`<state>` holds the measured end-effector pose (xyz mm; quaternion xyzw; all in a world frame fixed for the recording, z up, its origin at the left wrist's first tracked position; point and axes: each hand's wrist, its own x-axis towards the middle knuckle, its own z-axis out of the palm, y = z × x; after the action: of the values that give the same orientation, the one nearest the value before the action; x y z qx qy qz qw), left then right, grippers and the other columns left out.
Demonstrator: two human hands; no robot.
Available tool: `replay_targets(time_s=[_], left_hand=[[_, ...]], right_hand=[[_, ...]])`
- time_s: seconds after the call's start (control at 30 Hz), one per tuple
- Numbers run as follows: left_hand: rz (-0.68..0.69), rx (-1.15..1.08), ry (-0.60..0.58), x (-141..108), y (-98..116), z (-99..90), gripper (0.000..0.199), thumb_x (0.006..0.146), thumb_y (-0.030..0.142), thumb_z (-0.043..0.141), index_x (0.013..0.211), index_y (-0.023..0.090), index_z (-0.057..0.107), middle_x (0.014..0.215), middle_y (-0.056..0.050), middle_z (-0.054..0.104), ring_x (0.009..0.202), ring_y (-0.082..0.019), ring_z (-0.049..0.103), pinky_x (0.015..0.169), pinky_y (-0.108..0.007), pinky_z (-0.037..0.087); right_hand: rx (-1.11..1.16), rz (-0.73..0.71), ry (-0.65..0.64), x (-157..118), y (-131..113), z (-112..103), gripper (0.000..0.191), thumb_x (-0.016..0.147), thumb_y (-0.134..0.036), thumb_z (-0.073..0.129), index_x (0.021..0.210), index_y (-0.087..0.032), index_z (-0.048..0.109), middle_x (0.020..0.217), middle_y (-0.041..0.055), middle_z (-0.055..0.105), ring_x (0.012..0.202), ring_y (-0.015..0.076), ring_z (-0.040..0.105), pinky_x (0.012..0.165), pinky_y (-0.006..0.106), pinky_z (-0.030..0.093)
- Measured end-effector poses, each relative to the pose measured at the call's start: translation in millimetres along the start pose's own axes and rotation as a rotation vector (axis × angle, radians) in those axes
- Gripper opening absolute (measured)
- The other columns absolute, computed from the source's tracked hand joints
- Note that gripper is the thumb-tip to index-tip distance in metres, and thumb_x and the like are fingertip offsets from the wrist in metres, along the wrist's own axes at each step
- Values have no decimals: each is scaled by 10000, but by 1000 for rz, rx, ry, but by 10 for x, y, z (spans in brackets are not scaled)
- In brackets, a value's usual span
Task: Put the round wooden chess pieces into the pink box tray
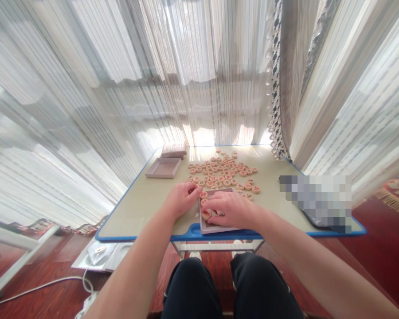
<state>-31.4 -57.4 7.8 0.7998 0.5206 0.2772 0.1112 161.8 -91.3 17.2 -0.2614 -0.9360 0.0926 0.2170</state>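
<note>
Several round wooden pieces (218,169) with red and dark characters lie spread over the middle of the table. In front of them, near the front edge, is a shallow open box (216,229) with a few pieces (203,194) lined along its left side. My right hand (226,207) reaches into this box, fingers curled with thumb and fingertips at a piece (206,214). My left hand (183,198) rests at the box's upper left corner, fingers bent and close together; whatever its fingertips hold is hidden.
A second shallow box (162,168) lies at the back left of the table (136,212), with a stacked package (174,149) behind it. A blurred-out object (319,201) is at the right edge. Curtains hang behind.
</note>
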Motion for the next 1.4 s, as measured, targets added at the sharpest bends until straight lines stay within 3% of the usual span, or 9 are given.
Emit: replay_targets(time_s=[0.17, 0.33, 0.43, 0.7, 1.07, 1.23, 1.3, 1.4], left_hand=[[-14, 1, -3, 6, 20, -10, 360, 826, 402, 428, 585, 156, 535, 576, 15, 537, 576, -104, 464, 554, -234, 298], [-17, -17, 5, 9, 21, -14, 363, 821, 398, 425, 563, 159, 516, 557, 18, 511, 561, -104, 457, 541, -237, 290], [-9, -21, 9, 9, 12, -15, 367, 823, 407, 422, 562, 164, 510, 561, 16, 516, 566, -109, 462, 545, -237, 296], [11, -36, 20, -12, 13, -24, 382, 833, 411, 407, 545, 167, 463, 542, 23, 478, 559, -108, 450, 547, -238, 295], [-10, -59, 14, -3, -5, -17, 370, 809, 430, 433, 567, 159, 501, 554, 18, 515, 566, -111, 460, 543, -236, 301], [-9, -76, 12, -12, 12, -27, 357, 804, 418, 436, 571, 158, 512, 554, 16, 521, 570, -114, 469, 546, -236, 310], [-9, -80, 16, -17, 16, -31, 354, 799, 412, 439, 566, 158, 517, 549, 15, 518, 567, -114, 467, 541, -237, 308], [-11, -76, 20, -22, 19, -31, 352, 797, 408, 439, 563, 157, 517, 541, 16, 509, 559, -112, 461, 536, -237, 304]], right_hand=[[146, 113, 95, -58, 61, -138, 196, 738, -262, 649, 927, -210, 650, 791, 1, 629, 740, 122, 559, 692, 225, 418], [70, 450, 156, -199, 446, -378, 277, 724, -354, 637, 949, -192, 657, 762, 11, 615, 675, 131, 545, 622, 239, 404], [2, 555, 133, -237, 639, -422, 285, 693, -356, 651, 924, -191, 673, 705, 4, 593, 653, 137, 533, 605, 242, 385], [98, 640, 171, -311, 729, -495, 315, 705, -390, 617, 951, -198, 662, 658, -21, 537, 590, 114, 490, 574, 239, 378], [115, 696, 48, -364, 796, -528, 316, 670, -332, 641, 957, -201, 673, 672, -9, 577, 586, 117, 520, 556, 235, 390], [232, 780, 191, -381, 781, -558, 395, 750, -304, 570, 1126, -192, 609, 836, 43, 646, 643, 132, 557, 563, 235, 429], [242, 741, 266, -385, 774, -563, 407, 798, -265, 503, 1193, -195, 571, 938, 58, 655, 711, 138, 569, 607, 240, 447], [237, 682, 281, -391, 761, -556, 443, 793, -247, 513, 1229, -181, 547, 1000, 64, 654, 730, 139, 561, 629, 247, 458]])
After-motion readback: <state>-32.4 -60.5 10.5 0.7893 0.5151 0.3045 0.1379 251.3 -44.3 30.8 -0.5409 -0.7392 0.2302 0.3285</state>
